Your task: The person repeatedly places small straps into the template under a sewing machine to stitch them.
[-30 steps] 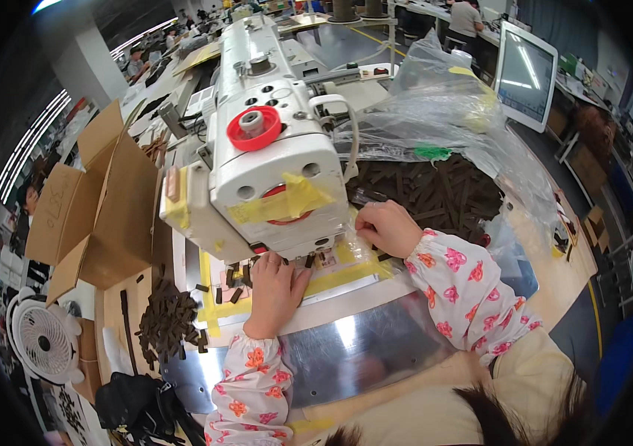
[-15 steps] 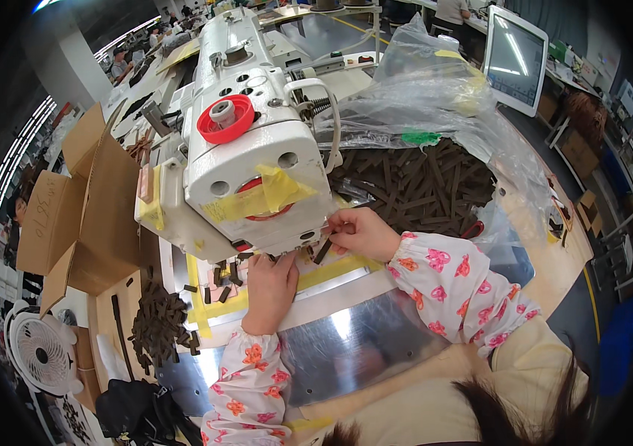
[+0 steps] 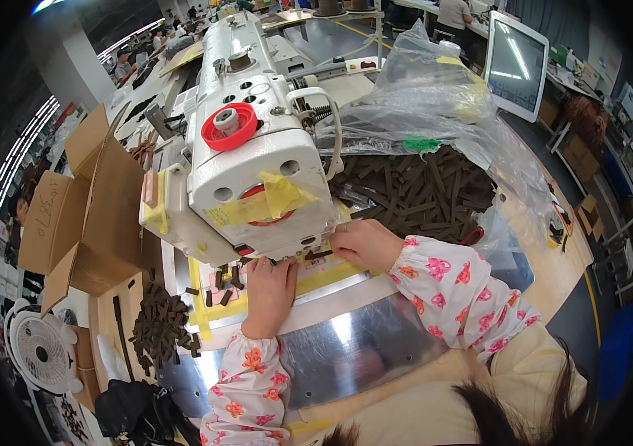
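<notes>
A white sewing machine [image 3: 260, 178] with a red handwheel-like knob [image 3: 228, 126] stands over the work area. My left hand [image 3: 268, 296] rests under its head, fingers bent close together and fingertips partly hidden by the machine. What they press or pinch I cannot make out. In my right hand [image 3: 367, 244], fingers closed, is one end of a dark brown strip [image 3: 320, 254]. The strip lies nearly level, pointing left to the spot beneath the machine head. Several short dark brown pieces [image 3: 225, 297] lie left of my left hand, by yellow tape [image 3: 203, 316].
A large heap of brown strips [image 3: 424, 189] lies at the right under clear plastic sheeting [image 3: 435, 97]. Left are a pile of short pieces [image 3: 160, 320], an open cardboard box [image 3: 101, 215] and a white fan [image 3: 40, 353]. A metal plate [image 3: 361, 349] lies nearest me; a screen [image 3: 517, 63] stands far right.
My right hand has lowered slightly and turned, and its strip has gone from steeply tilted to nearly level. My left hand stays almost in place. The whole view has shifted a little.
</notes>
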`<state>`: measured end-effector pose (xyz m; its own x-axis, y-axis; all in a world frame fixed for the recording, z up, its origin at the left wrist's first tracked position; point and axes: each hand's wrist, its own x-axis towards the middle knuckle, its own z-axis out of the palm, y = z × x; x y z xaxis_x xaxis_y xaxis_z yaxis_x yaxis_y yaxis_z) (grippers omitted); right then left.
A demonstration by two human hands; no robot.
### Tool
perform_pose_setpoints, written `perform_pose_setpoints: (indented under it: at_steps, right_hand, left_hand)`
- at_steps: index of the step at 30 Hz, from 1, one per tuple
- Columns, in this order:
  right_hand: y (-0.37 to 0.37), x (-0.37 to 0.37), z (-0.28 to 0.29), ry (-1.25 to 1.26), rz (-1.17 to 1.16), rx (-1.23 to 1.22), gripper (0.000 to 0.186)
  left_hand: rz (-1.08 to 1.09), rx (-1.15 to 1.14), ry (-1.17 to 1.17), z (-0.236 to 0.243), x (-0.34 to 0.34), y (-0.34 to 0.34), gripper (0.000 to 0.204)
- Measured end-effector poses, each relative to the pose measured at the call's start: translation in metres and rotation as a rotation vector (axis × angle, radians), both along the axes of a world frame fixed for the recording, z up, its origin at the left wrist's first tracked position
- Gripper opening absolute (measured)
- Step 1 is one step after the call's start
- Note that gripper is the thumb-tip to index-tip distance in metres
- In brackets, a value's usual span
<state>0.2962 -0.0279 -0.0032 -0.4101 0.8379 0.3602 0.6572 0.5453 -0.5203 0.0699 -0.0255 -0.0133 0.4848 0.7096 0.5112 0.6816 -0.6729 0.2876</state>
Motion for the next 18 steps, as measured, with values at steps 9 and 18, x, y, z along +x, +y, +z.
perform_pose_setpoints:
  at_steps: [9, 18]
  right_hand:
    - [0.011, 0.008, -0.010, 0.065, 0.066, -0.014, 0.007]
    - [0.006, 0.001, -0.014, 0.128, 0.042, 0.030, 0.009]
  left_hand:
    - [-0.030, -0.049, -0.051, -0.002, -0.003, 0.001, 0.013]
    - [-0.109, -0.035, -0.045, -0.004, -0.004, 0.001, 0.025]
